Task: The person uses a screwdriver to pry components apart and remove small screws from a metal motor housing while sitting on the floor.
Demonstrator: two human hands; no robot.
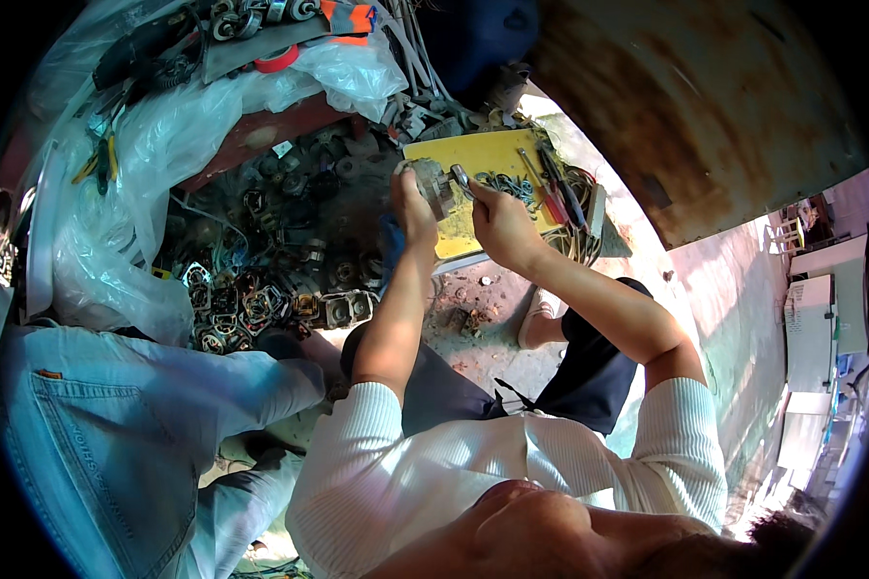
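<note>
My left hand (412, 206) grips a round grey metal part, motor-like in shape (434, 187), from its left side. It is held up over a yellow board (463, 151). In my right hand (503, 228) is a shiny metal wrench with a rounded head (461, 179). The wrench head meets the right side of the round part; the exact contact is too small to make out. My fingers cover most of the wrench's handle. Beside my right hand on the board lie a bundle of thin wires (508, 184) and a red-handled screwdriver (555, 206).
Dark motor parts (256, 299) are heaped at the left, beside clear plastic sheeting (116, 246). Red tape (277, 60) lies at the far left. A person in jeans (97, 415) is close on my left. A rusty panel (686, 106) stands at the far right.
</note>
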